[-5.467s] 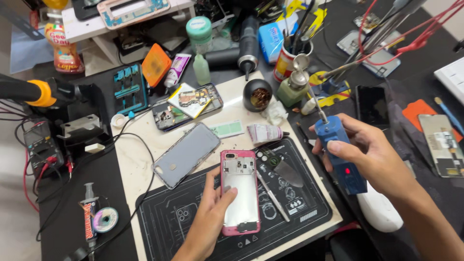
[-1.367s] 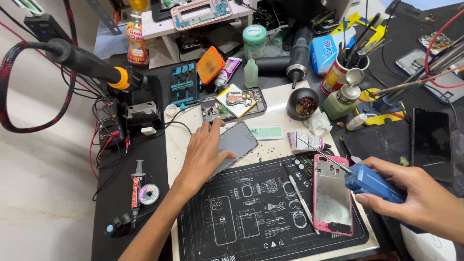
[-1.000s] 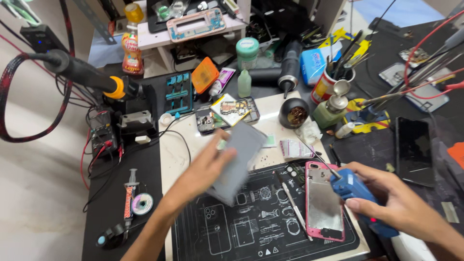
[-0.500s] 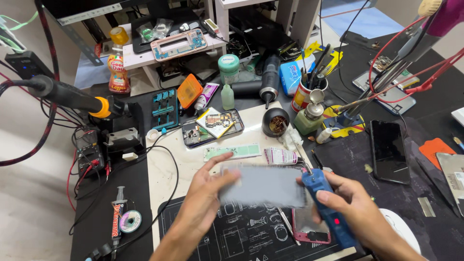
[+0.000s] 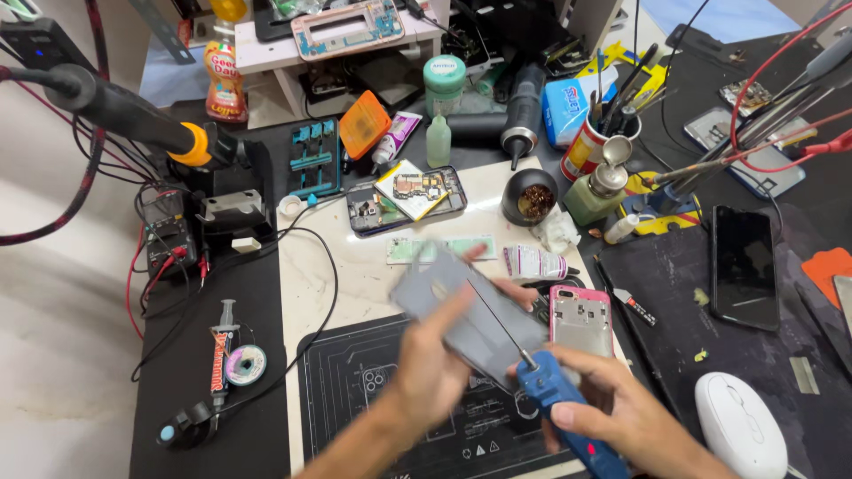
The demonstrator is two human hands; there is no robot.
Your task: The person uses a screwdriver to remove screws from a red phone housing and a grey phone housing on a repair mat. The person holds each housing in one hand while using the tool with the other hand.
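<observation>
Flat grey phone back (image 5: 470, 310), blurred

Phone repair workshop: soldering iron (image 5: 133, 111), repair mat (image 5: 373, 399), opened phones.

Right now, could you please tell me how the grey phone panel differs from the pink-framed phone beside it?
The grey phone panel is held up off the bench, tilted, in the left hand; the pink-framed phone lies flat on the bench, untouched. The grey panel shows a plain closed face; the pink-framed phone shows a bare metal inside. The grey one is motion-blurred, the pink one sharp. Both are flat, phone-sized rectangles.
</observation>
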